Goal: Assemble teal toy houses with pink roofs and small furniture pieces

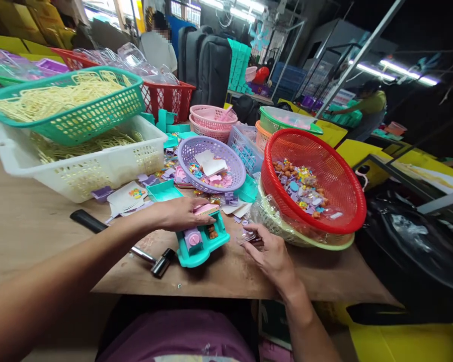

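My left hand (181, 213) is closed over the top of a turquoise plastic toy (196, 256), holding it tilted above the table. The toy carries a pink strip (206, 209), a lilac part with a round knob (193, 239) and a small brown bear figure (212, 231). To its right, my right hand (270, 254) pinches a small, shiny, clear-looking piece (247, 237) between thumb and fingers; its exact kind I cannot make out. A hammer (160, 261) with a black grip lies on the table left of the toy, partly under my left forearm.
A red basket (351, 201) of small toy parts stands at the right. A lilac basket (211, 187) with cards and bits sits behind the toy. At the left, a teal basket (98, 118) of pale yellow loops rests on a white crate (109, 171). Two people are farther back.
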Action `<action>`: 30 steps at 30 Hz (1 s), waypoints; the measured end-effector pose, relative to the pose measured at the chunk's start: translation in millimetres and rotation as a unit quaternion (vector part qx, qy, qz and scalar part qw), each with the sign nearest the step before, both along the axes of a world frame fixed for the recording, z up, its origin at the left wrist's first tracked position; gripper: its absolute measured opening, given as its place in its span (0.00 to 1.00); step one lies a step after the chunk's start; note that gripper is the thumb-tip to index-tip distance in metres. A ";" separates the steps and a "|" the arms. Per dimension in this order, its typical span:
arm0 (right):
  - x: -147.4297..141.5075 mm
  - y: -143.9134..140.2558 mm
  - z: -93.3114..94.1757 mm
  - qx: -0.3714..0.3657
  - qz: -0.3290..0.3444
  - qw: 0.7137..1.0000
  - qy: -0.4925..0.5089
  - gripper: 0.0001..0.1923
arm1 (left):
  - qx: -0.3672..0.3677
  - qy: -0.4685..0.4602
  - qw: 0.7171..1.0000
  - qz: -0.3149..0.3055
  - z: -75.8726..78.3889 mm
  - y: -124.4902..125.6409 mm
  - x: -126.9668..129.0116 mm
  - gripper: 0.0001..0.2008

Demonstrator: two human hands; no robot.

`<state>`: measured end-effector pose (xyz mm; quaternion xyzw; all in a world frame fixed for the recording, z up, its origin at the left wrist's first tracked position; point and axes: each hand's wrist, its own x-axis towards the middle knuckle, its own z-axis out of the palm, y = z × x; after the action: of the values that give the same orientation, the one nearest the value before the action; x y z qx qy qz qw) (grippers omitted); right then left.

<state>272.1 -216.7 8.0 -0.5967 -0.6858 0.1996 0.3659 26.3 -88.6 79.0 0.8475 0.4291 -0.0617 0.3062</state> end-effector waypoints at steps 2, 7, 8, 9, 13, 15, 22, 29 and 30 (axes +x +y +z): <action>-2.6 0.1 3.2 0.019 -0.034 0.999 -0.004 0.10 | -0.002 -0.005 1.000 0.000 -0.1 0.2 -0.5 0.39; -27.2 9.4 9.4 0.068 -0.131 0.988 0.035 0.15 | 0.004 -0.013 1.000 0.002 -0.1 -2.8 1.1 0.38; -34.2 12.2 8.8 0.070 -0.140 0.987 0.038 0.16 | 0.008 -0.013 1.000 0.003 -0.3 -3.8 1.7 0.37; -41.0 14.8 7.7 0.070 -0.145 0.986 0.033 0.17 | 0.010 -0.012 1.000 0.004 -0.5 -4.9 2.1 0.37; -58.5 19.9 1.3 0.077 -0.145 0.986 -0.023 0.15 | 0.013 -0.015 1.000 0.009 -1.0 -8.6 2.9 0.36; -59.6 19.0 0.2 0.090 -0.134 0.985 -0.059 0.13 | 0.011 -0.018 1.000 0.011 -0.5 -9.7 2.6 0.34; -48.6 15.0 7.6 0.093 -0.083 0.981 -0.148 0.11 | 0.016 -0.016 1.000 0.012 -0.5 -10.1 2.6 0.34; -56.9 16.8 6.9 0.140 -0.091 0.969 -0.184 0.12 | 0.031 -0.010 0.999 0.021 -1.3 -13.7 4.6 0.35; -58.3 17.2 5.9 0.144 -0.091 0.968 -0.186 0.11 | 0.032 -0.009 0.999 0.023 -0.5 -14.6 5.0 0.35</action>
<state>213.8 -199.5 13.9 -0.6245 -0.7059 -0.0496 0.3306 31.3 -103.3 78.5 0.8475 0.4475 -0.0330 0.2838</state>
